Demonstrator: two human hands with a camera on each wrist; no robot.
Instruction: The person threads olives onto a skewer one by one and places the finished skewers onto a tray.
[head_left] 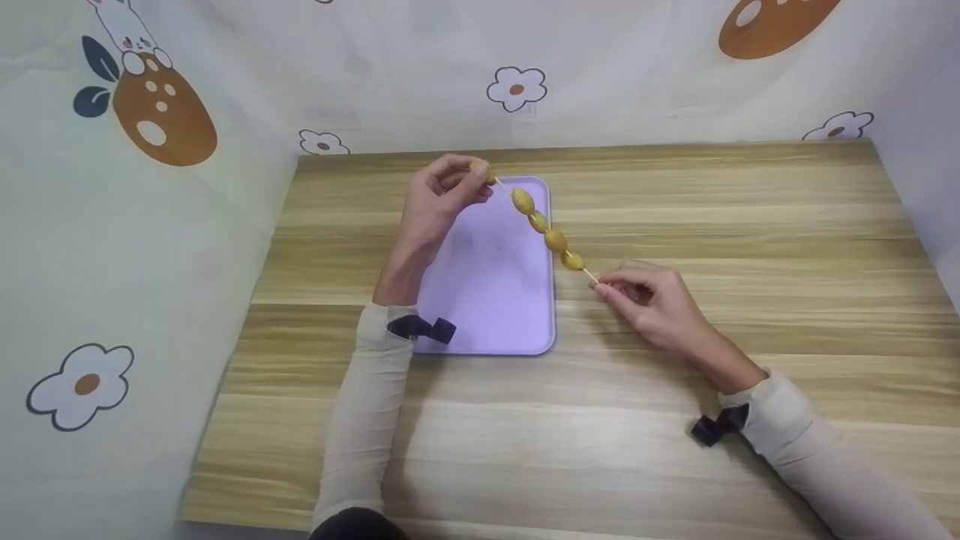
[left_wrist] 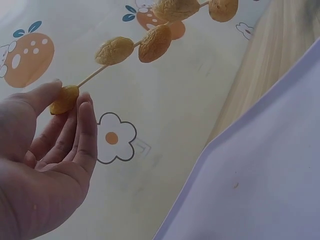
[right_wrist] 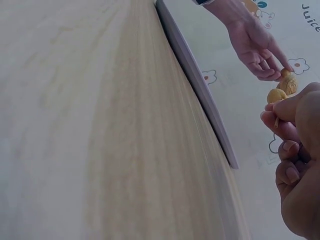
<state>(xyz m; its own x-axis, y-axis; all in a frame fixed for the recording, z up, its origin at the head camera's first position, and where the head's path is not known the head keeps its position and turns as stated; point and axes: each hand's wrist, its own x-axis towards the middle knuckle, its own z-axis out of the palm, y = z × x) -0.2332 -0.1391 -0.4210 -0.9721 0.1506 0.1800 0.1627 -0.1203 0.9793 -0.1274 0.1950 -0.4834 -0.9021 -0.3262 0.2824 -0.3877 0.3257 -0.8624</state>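
Between my two hands a thin wooden skewer [head_left: 589, 275] slants over the tray, threaded with several wrinkled yellow-brown balls [head_left: 556, 241]. My right hand [head_left: 649, 304] pinches the skewer's bare lower end between thumb and fingers. At the upper end, my left hand [head_left: 442, 196] pinches one yellow ball [left_wrist: 65, 100] between thumb and fingers. In the left wrist view the skewer [left_wrist: 93, 76] runs from that ball, and a bare stretch separates it from the others. Whether the skewer's tip passes right through this ball is hidden by the fingers.
Beneath the skewer and left arm lies a light purple tray [head_left: 487, 300] with a raised rim and a tiny crumb [left_wrist: 236, 185] on it. The wood-grain table [head_left: 712, 225] meets a patterned cloth wall [head_left: 420, 97] behind and at the left.
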